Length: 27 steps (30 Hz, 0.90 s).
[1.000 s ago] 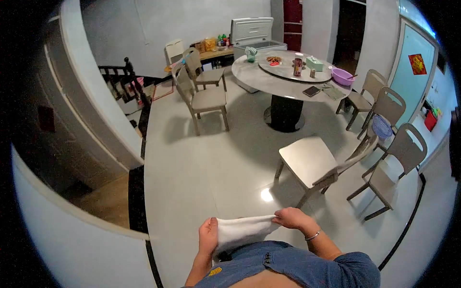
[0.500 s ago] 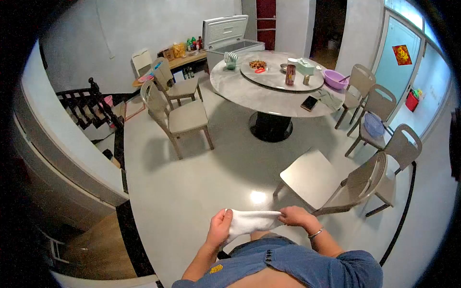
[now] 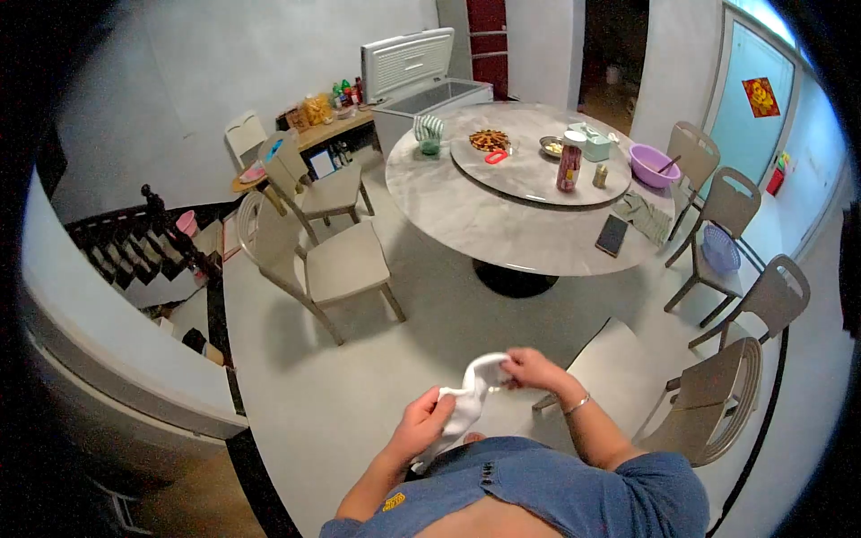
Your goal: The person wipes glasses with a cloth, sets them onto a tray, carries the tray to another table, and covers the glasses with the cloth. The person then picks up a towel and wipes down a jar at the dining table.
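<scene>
A white cloth (image 3: 467, 405) is stretched between my two hands, in front of my blue shirt. My left hand (image 3: 423, 421) is closed on its left part, and a loose end hangs down below that hand. Higher and further right, my right hand (image 3: 531, 369) pinches the upper end, with a bracelet on the wrist. Between the hands the cloth runs in a twisted, bunched strip. Its exact kind cannot be made out.
Ahead stands a round marble table (image 3: 430, 211) with a turntable, a phone (image 3: 613, 235) and a purple basin (image 3: 654, 167). Chairs surround it; one seat (image 3: 605, 372) is close to my right hand. A chest freezer (image 3: 430, 94) with a raised lid stands behind.
My right hand has risen and come slightly left, nearer the left hand. The cloth has gone from spread out to bunched and slanting. The view has moved closer to the table.
</scene>
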{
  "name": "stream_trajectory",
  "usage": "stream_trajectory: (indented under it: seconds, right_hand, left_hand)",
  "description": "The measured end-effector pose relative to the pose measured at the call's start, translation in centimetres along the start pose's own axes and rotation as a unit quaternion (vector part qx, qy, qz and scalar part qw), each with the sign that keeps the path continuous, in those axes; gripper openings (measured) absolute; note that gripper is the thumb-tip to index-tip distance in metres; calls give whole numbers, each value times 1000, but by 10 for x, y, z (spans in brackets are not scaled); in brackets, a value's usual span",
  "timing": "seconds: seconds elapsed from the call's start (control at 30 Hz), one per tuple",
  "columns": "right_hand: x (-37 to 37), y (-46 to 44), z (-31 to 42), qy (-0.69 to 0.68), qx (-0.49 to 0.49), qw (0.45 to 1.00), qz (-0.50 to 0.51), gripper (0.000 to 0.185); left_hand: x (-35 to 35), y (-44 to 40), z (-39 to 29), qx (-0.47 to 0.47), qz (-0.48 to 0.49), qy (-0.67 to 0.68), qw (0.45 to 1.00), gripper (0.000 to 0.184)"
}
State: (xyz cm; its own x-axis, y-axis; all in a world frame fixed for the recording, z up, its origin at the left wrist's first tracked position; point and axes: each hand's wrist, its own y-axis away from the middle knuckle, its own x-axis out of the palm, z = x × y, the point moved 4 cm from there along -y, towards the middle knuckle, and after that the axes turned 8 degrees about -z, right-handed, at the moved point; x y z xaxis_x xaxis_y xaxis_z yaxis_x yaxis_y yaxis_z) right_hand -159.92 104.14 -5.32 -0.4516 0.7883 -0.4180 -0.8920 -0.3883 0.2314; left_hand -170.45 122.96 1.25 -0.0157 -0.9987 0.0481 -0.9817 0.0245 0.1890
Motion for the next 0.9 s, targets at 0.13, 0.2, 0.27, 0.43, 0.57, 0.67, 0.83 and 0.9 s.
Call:
stream_trajectory:
  seconds: [0.13,0.2,0.27,0.43,0.57,0.67,0.83,0.9]
  right_hand:
    - [-49,-55,58,-294,-84,949,-78,20]
    - [-81,-80,59,-431,-128,877,-170,21]
    - [-96,-82,91,-518,-193,790,-264,26]
    - [-43,-133,84,-584,-125,771,-223,33]
    - [-29,-173,81,-507,-86,813,-272,33]
    - [-41,-207,86,-483,-79,810,-323,33]
    - [-90,-226,83,-471,-82,763,-435,34]
    - [-115,-222,73,-471,-84,734,-481,34]
  left_hand:
    - [13,-50,-51,136,114,-84,981,23]
    - [17,-83,-62,169,154,-92,969,21]
    - [26,-110,-82,389,176,-134,894,19]
    - [28,-194,-52,364,333,-156,856,18]
    - [12,-246,-60,368,415,-228,800,22]
    - [-6,-286,-72,373,424,-218,796,21]
    - [-7,-338,-69,339,486,-209,778,18]
    - [-1,-357,-70,342,516,-232,750,20]
